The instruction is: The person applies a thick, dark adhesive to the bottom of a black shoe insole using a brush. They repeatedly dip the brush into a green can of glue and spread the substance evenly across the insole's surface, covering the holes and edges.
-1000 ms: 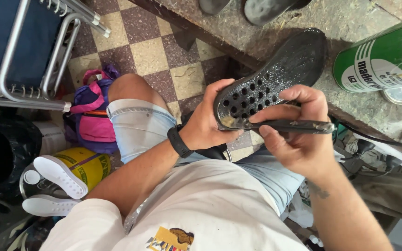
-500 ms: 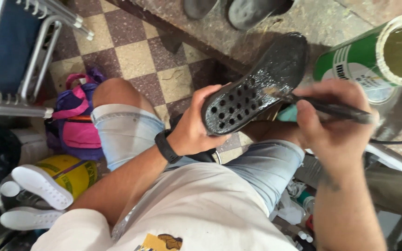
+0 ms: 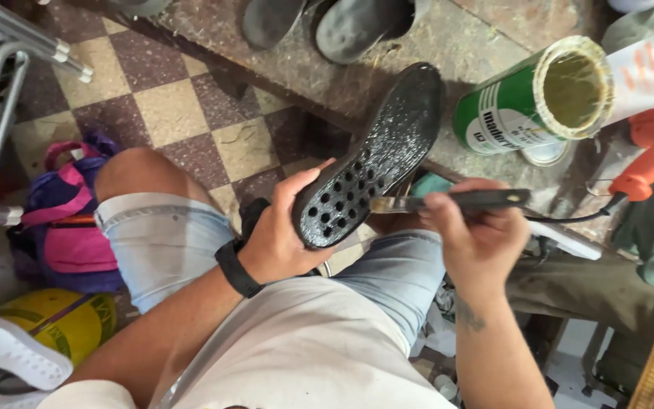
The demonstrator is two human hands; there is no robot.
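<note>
Black shoe sole point(image 3: 372, 163), glossy w/ wet-looking coat, holes across the heel end, is held up over the person's lap, heel twd the body, toe pointing up and away over the edge of the worktop point(image 3: 448, 45). Left hand point(image 3: 285, 235) is wrapped round the heel end, thumb up along the near edge, fingers curled underneath; black band on that wrist. Right hand point(image 3: 471, 235) is closed on a dark-handled brush point(image 3: 456, 201), held roughly level, bristle tip just touching the sole's side nr the heel.

Behind the toe, on the worktop: green-and-white can point(image 3: 527, 106) lying tilted w/ open mouth twd the camera, yellowish glue crusted on the rim. Right of it an orange tool point(image 3: 649, 155) w/ a black cord. Two more dark soles point(image 3: 327, 23) lie at the top edge of the worktop.

Below: denim shorts, bare knee, white shirt. Floor is checkered tile point(image 3: 168, 106), cream and maroon. Left side: pink-purple backpack point(image 3: 70, 227) on the floor, a yellow can point(image 3: 70, 326) nr the bottom corner, a white shoe sole point(image 3: 13, 352) resting against it. Metal chair frame point(image 3: 9, 68) top left.
</note>
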